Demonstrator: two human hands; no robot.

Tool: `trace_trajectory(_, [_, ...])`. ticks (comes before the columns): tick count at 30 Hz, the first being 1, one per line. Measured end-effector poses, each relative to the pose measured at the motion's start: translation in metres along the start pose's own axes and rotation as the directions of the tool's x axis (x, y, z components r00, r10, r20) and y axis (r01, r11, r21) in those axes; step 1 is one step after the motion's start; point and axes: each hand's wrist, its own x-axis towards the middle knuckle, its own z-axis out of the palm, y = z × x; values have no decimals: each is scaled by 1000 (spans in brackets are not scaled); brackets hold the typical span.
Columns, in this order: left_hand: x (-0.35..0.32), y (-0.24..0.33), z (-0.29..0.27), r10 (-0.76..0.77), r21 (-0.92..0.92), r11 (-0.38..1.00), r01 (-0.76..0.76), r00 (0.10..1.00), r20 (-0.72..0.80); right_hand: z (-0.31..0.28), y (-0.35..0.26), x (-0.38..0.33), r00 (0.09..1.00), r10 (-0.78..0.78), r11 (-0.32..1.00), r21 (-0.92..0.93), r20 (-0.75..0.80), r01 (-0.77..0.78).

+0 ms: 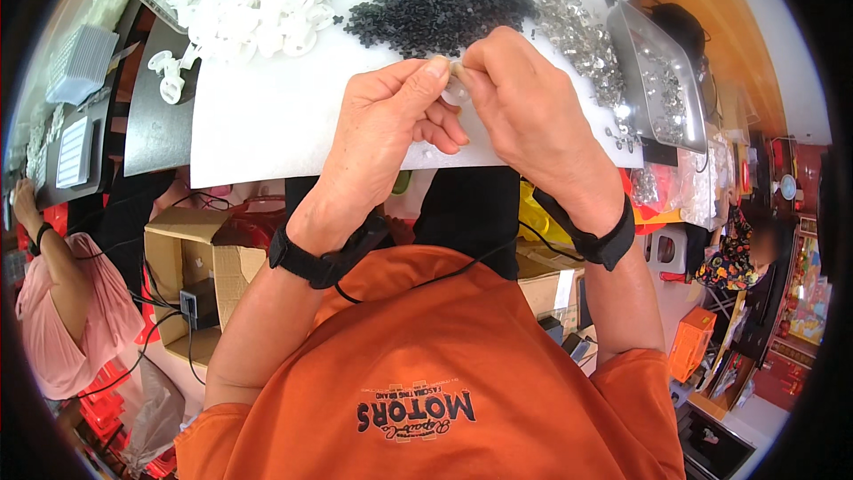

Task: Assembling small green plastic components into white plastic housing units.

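Observation:
Close together over the front of the white work surface (258, 124), both my hands pinch one small white plastic part (455, 91), mostly hidden by the fingers. My left hand (391, 116) grips it between thumb and forefinger, its other fingers curled below. From the other side, my right hand (533, 107) has its thumb and forefinger closed on the same part. Beyond the hands lies a heap of small black cross-shaped pieces (435, 0). White plastic parts (258, 9) with round ends are piled to its left. Small shiny metal pieces (577, 31) are scattered to its right.
A metal tray (695, 116) with more metal pieces stands at the right edge. A few white parts (171, 84) lie on a dark board at left. Cardboard boxes (191, 253) and cables sit below. One person (67, 302) works at far left; another (733, 253) is at right.

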Motion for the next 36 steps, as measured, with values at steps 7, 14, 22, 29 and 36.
trace_trajectory(7, [-1,0,2,2,10,1000,-2,1000,10,-5,-1,-1,997,78,989,123,27,-81])
trace_trajectory(14, [-1,0,2,-5,17,1000,5,1000,3,-6,-2,0,995,90,988,124,40,-94])
trace_trajectory(22, [0,-3,1,9,46,999,-9,1000,3,-1,-1,1,1000,-7,999,-43,-2,7])
trace_trajectory(29, [1,-2,0,3,1,1000,-3,1000,17,1,-1,2,999,-29,999,-45,-31,27])
trace_trajectory(36, [2,0,-2,-15,-6,1000,15,1000,21,3,0,1,981,193,947,268,-35,-177])
